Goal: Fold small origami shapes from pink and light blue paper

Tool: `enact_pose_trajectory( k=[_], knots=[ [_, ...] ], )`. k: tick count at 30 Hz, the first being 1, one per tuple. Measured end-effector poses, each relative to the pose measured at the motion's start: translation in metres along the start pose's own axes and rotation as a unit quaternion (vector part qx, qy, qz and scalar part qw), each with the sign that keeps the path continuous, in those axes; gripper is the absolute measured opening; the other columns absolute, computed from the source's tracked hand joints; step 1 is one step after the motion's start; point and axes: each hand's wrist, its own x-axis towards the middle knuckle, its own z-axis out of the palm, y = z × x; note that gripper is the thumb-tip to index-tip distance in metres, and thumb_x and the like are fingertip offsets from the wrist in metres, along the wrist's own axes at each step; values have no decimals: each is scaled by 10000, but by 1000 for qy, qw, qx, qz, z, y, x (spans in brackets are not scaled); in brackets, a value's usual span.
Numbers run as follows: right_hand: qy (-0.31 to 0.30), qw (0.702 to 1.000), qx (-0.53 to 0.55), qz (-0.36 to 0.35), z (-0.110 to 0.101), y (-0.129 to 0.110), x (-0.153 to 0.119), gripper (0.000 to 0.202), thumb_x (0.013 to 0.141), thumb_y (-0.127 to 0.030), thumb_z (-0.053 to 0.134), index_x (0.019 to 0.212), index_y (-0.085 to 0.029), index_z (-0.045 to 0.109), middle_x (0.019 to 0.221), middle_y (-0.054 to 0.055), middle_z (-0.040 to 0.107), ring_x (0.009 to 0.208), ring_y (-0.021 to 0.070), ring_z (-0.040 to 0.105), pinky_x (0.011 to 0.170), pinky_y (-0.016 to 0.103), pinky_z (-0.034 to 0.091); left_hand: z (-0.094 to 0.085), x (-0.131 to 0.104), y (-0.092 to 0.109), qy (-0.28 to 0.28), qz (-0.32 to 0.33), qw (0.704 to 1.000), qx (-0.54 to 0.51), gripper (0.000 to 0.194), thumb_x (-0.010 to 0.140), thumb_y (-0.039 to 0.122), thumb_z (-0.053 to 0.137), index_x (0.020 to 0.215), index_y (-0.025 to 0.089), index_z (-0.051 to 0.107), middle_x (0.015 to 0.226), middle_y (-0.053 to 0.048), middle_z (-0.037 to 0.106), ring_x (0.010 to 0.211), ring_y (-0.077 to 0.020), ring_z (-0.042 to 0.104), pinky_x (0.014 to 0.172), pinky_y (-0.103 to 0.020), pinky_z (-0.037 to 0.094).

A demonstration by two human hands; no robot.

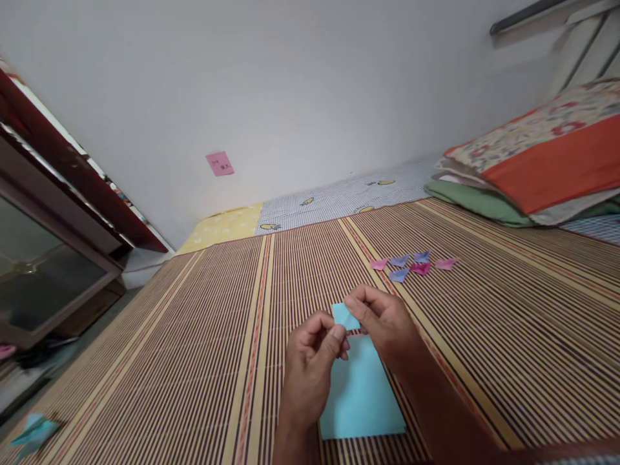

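A small folded light-blue paper [345,315] is pinched between both hands near the middle of the view. My left hand [314,358] grips its lower edge with thumb and fingers. At its right side, my right hand [380,314] holds it between thumb and forefinger. Beneath the hands a larger light-blue sheet or stack of paper [363,394] lies on the striped mat [213,336]. Beyond my right hand, several small folded papers lie on the mat, among them a magenta one [420,268] and a blue one [399,275].
Folded bedding with an orange and floral cover [557,161] is piled at the right. A pink note [219,163] is on the wall. A crumpled or folded teal paper [35,433] lies at the lower left, near a glass-fronted cabinet [48,258].
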Motion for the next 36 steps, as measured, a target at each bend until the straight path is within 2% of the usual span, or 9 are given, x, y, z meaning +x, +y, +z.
enact_pose_trajectory(
  k=[5, 11, 17, 22, 24, 27, 31, 34, 36],
  knots=[
    [13, 1000, -11, -20, 0, -3, -2, 320, 937, -414, 634, 715, -192, 575, 616, -39, 498, 558, 114, 463, 510, 234, 379, 2, 0, 3, -4, -6, 1000, 11, 292, 956, 379, 610, 740, 184, 594, 676, -1, 595, 658, -140, 541, 660, -265, 438],
    [-81, 992, 98, 19, 0, -2, 0, 368, 966, -455, 590, 703, -203, 540, 580, -52, 481, 532, 107, 435, 519, 232, 371, 0, -5, 4, -5, 7, 1000, 14, 271, 936, 369, 644, 741, 183, 616, 692, -8, 629, 626, -137, 562, 630, -262, 446],
    [-54, 997, 46, -4, 3, -7, -2, 267, 900, -402, 692, 754, -187, 634, 641, -35, 535, 590, 124, 495, 549, 243, 397, 0, -4, 0, 52, 35, 991, 120, 302, 950, 346, 612, 692, 191, 594, 645, 4, 580, 609, -144, 524, 600, -272, 404],
    [-44, 998, 39, -22, 4, -5, -1, 366, 945, -418, 613, 663, -195, 547, 627, -41, 451, 582, 121, 427, 539, 247, 356, 6, -4, 1, 31, 59, 981, 184, 313, 958, 317, 586, 670, 195, 578, 630, 10, 563, 615, -147, 524, 608, -277, 382],
    [-44, 997, 54, -16, 2, -3, 1, 404, 959, -449, 584, 650, -200, 512, 625, -44, 418, 576, 120, 406, 528, 245, 345, 8, -4, 0, 29, 58, 981, 181, 315, 961, 327, 585, 674, 198, 576, 628, 12, 560, 610, -146, 526, 601, -275, 381],
    [-54, 997, 62, 1, 1, -2, 3, 408, 971, -496, 558, 694, -196, 563, 634, -36, 447, 578, 126, 429, 529, 247, 364, 6, -4, -2, 35, 49, 985, 164, 323, 965, 354, 589, 682, 200, 581, 631, 11, 564, 602, -144, 525, 591, -273, 383],
    [-58, 997, 58, -9, 4, -3, 2, 369, 923, -485, 647, 705, -193, 589, 641, -32, 498, 589, 126, 469, 541, 241, 392, 4, -3, -6, 44, 46, 987, 145, 326, 963, 362, 602, 682, 197, 595, 620, 11, 560, 591, -140, 508, 586, -271, 379],
    [-50, 997, 62, -5, 4, -2, 1, 407, 934, -475, 638, 652, -200, 535, 590, -49, 464, 521, 112, 450, 489, 232, 371, 7, -2, -9, 27, 37, 994, 96, 316, 954, 360, 617, 687, 191, 601, 639, 5, 577, 604, -139, 524, 601, -267, 405],
    [-46, 996, 74, 11, 1, 0, 2, 414, 968, -503, 572, 685, -202, 557, 581, -45, 486, 502, 117, 475, 484, 238, 394, 9, 0, -11, 28, 24, 998, 50, 308, 945, 366, 633, 696, 189, 596, 649, 6, 590, 606, -133, 533, 606, -259, 422]
  ],
)
